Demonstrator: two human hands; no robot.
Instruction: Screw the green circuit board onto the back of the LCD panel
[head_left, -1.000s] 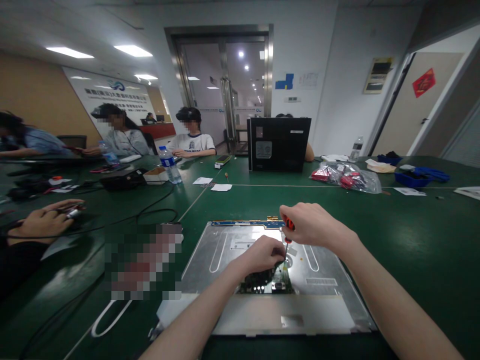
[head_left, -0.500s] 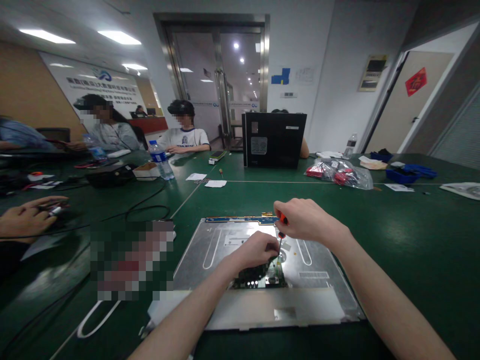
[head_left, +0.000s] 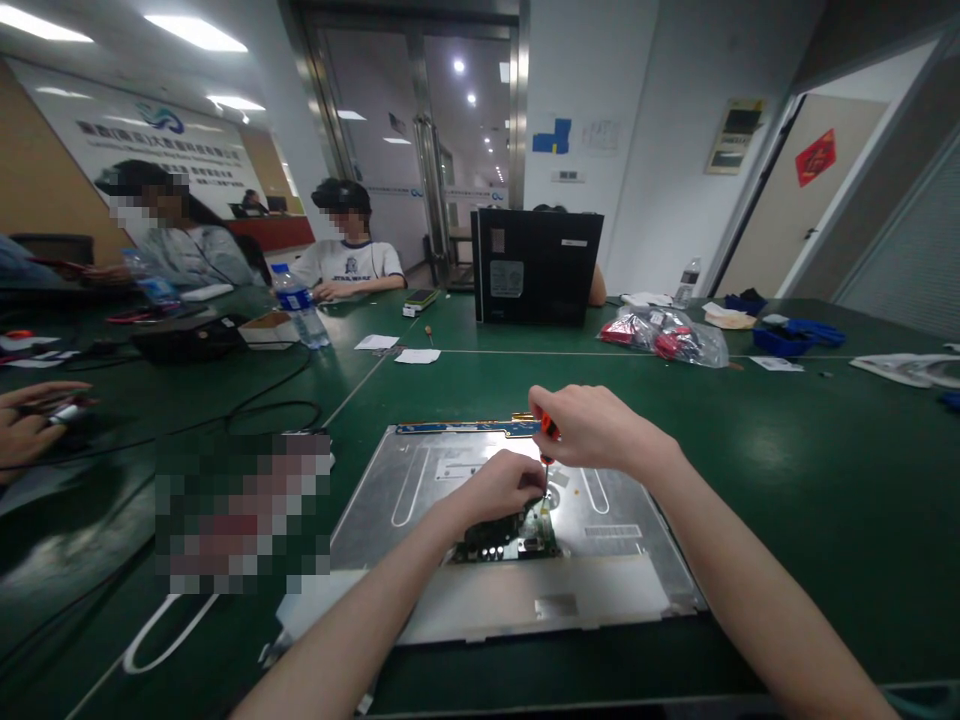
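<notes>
My right hand (head_left: 574, 425) is wrapped around a screwdriver (head_left: 548, 428) with an orange-red and black handle. Its thin shaft points down at a green circuit board (head_left: 531, 545) on the back of a silver display panel (head_left: 630, 575). Beside the shaft's lower end, my left hand (head_left: 506, 487) has its fingertips pinched together, low over the board. What they hold, if anything, is hidden. The panel lies flat on the green table (head_left: 750, 480), and a narrow blue circuit strip (head_left: 450, 427) runs along its far edge.
Left of the panel lies a blurred-out item (head_left: 247, 510) with a white loop (head_left: 161, 640). Black cables (head_left: 262, 405) cross nearby. Farther back stand a water bottle (head_left: 298, 308), a black computer case (head_left: 536, 268) and a plastic bag (head_left: 664, 335). Another person's hand (head_left: 34, 420) is at far left.
My view has shifted slightly, so the scene sits a little farther left and higher. Both hands keep nearly the same pose over the board, the screwdriver still in the right one.
</notes>
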